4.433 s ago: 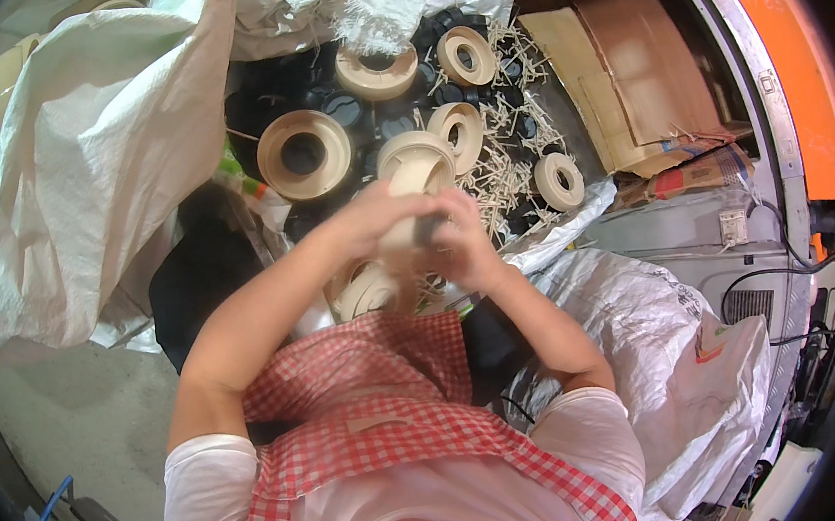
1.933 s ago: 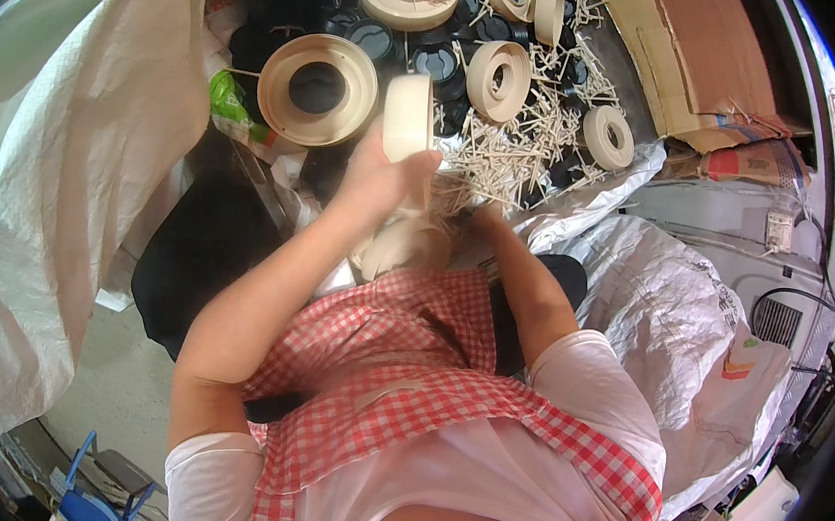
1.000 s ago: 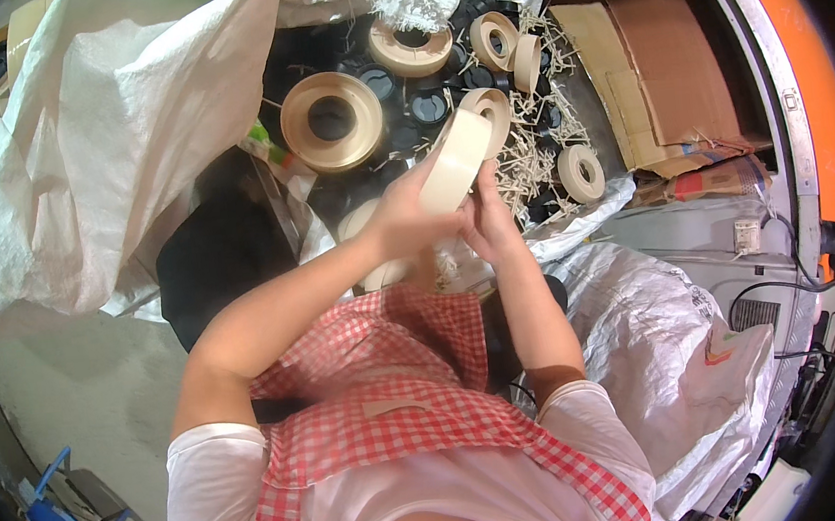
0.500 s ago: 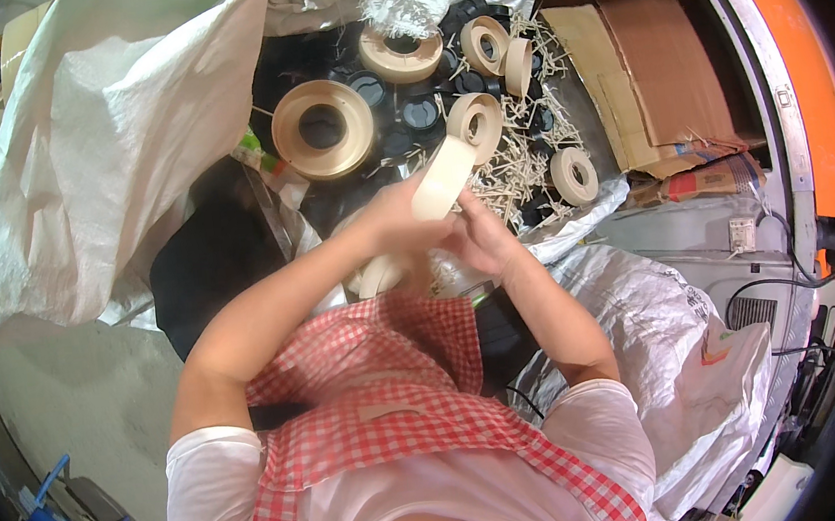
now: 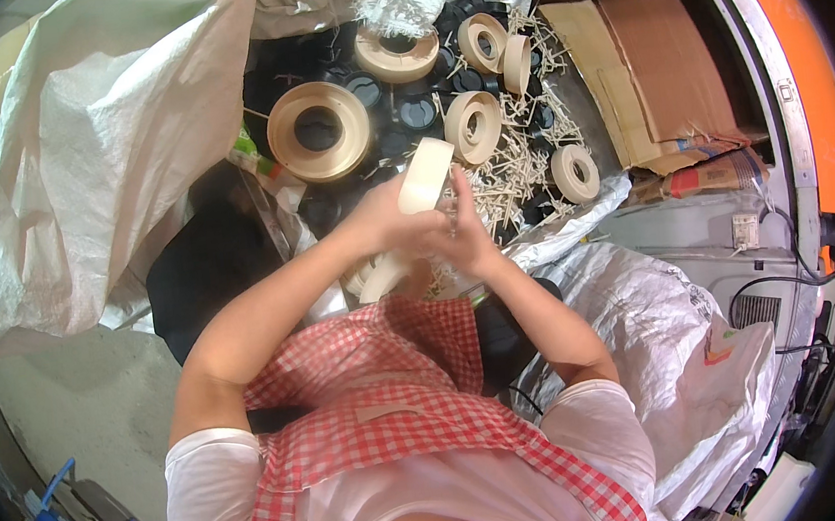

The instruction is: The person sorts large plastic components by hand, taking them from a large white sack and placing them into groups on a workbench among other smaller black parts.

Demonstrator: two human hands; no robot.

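Held ring [image 5: 426,174]: beige, tilted, in the left hand [image 5: 388,211], nearer the person than the wide ring [image 5: 288,137] and to its right.
Left hand: closed around the near left part of that piece, right of the wide ring and nearer the person.
Right hand [image 5: 466,241]: farther right of the wide ring, fingers raised just beside the held piece; blurred, so from here I can't tell if it grips anything.
Lower ring [image 5: 379,279]: beige, partly hidden by the hands, on the wide ring's near side, close to the lap.
Black parts [image 5: 417,112]: round, around the wide ring and to its right.
Tilted ring [image 5: 489,133]: beige, well right of the wide ring, beside the pale sticks [image 5: 519,165].
Upper ring [image 5: 398,66]: beige, beyond the wide ring and rightward.
Far ring [image 5: 562,174]: beige, far right of the wide ring, past the sticks.
White sack [image 5: 114,139]: draped left of the wide ring.
Cardboard box [image 5: 665,66]: brown, farthest right of the wide ring.
Checked apron [image 5: 383,420]: red and white, worn by the person, on the wide ring's near side.
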